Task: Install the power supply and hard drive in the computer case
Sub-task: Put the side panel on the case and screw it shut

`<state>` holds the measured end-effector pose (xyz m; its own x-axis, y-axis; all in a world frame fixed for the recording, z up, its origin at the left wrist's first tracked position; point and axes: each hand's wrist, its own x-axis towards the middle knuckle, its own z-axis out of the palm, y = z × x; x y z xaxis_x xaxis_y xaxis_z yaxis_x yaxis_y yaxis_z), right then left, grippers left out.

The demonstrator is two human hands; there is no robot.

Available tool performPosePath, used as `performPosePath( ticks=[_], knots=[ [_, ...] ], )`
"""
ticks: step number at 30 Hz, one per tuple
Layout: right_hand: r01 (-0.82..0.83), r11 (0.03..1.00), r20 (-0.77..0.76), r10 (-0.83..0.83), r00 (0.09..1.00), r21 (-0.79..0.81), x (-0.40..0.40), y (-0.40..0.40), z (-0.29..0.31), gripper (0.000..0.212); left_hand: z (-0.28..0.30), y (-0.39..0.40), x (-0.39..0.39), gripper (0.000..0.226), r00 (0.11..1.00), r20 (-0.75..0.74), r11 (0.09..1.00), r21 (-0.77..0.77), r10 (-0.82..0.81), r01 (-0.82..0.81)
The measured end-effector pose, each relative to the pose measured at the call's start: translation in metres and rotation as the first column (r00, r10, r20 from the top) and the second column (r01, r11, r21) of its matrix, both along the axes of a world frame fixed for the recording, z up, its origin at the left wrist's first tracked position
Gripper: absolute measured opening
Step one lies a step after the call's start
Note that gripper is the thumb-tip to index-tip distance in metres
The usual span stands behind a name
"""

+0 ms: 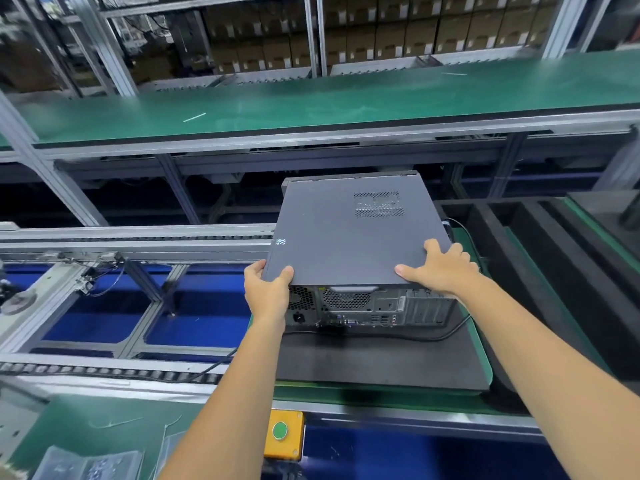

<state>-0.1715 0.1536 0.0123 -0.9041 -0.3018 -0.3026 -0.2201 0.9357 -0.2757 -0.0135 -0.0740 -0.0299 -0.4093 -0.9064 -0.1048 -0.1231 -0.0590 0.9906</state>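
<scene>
Computer case lay flat on a mat upon the bench, rear ports facing the person, roller conveyor to its left, foam trays to its right, push-button box in front, shelf behind.

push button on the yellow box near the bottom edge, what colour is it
Green, seen in the head view: push button.

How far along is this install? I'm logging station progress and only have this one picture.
Done: cannot be confirmed; the computer case lies flat on a black mat with its side panel covering the inside.
In hand: the left hand grips the panel's near left corner, and the right hand presses flat on its near right corner.
Left: no loose power supply or hard drive is visible, so whether they are installed stays unknown.
</scene>
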Motion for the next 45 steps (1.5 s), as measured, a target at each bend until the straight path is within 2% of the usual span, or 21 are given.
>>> performPosePath(
  ticks=[4,7,10,14,19,25,30,32,35,38,40,43,45],
  knots=[
    [-0.003,1.0,-0.022,0.003,1.0,0.017,-0.002,-0.005,0.001,0.085,0.002,0.002,-0.001,0.04,0.995,0.083,0.994,-0.1,0.054,-0.046],
    [-0.023,0.999,-0.066,0.025,0.997,0.031,0.001,-0.004,-0.002,0.087,0.006,-0.002,-0.008,0.035,0.974,0.209,0.962,-0.273,0.081,-0.021],
    [-0.114,0.993,-0.133,0.119,0.984,0.04,0.006,0.004,-0.005,0.092,0.01,-0.004,-0.017,0.039,0.881,0.447,0.824,-0.551,0.157,0.133],
    [-0.28,0.96,-0.1,0.281,0.954,0.027,0.003,0.023,-0.005,0.104,0.012,-0.009,-0.022,0.047,0.796,0.578,0.681,-0.657,0.18,0.324],
    [-0.323,0.94,-0.196,0.339,0.92,0.11,-0.006,0.027,-0.003,0.102,0.007,-0.018,-0.026,0.04,0.793,0.577,0.612,-0.703,0.194,0.362],
    [-0.356,0.92,-0.308,0.391,0.867,0.164,-0.012,0.023,-0.008,0.102,0.002,-0.024,-0.028,0.031,0.79,0.57,0.614,-0.713,0.225,0.339],
    [-0.367,0.918,-0.26,0.395,0.881,0.151,-0.007,0.024,-0.002,0.098,0.003,-0.021,-0.026,0.033,0.783,0.589,0.652,-0.676,0.199,0.343],
    [-0.366,0.922,-0.226,0.386,0.894,0.129,-0.008,0.024,0.007,0.089,0.005,-0.021,-0.023,0.033,0.788,0.59,0.667,-0.661,0.176,0.345],
    [-0.305,0.948,-0.221,0.318,0.922,0.091,-0.015,0.013,0.021,0.069,0.011,-0.023,-0.023,0.034,0.744,0.651,0.644,-0.635,0.149,0.427],
    [-0.23,0.968,-0.288,0.251,0.924,0.104,-0.018,-0.015,0.031,0.056,0.025,-0.028,-0.03,0.036,0.682,0.714,0.608,-0.614,0.157,0.503],
    [-0.28,0.956,-0.295,0.293,0.91,0.085,-0.018,-0.038,0.032,0.06,0.033,-0.035,-0.04,0.034,0.67,0.727,0.551,-0.626,0.154,0.552],
    [-0.38,0.923,-0.229,0.383,0.895,0.059,-0.019,-0.068,0.023,0.071,0.039,-0.046,-0.061,0.036,0.658,0.753,0.529,-0.561,0.007,0.636],
    [-0.398,0.914,-0.222,0.405,0.887,0.078,-0.023,-0.08,0.014,0.071,0.038,-0.053,-0.075,0.039,0.63,0.776,0.5,-0.536,-0.026,0.68]
  ],
)
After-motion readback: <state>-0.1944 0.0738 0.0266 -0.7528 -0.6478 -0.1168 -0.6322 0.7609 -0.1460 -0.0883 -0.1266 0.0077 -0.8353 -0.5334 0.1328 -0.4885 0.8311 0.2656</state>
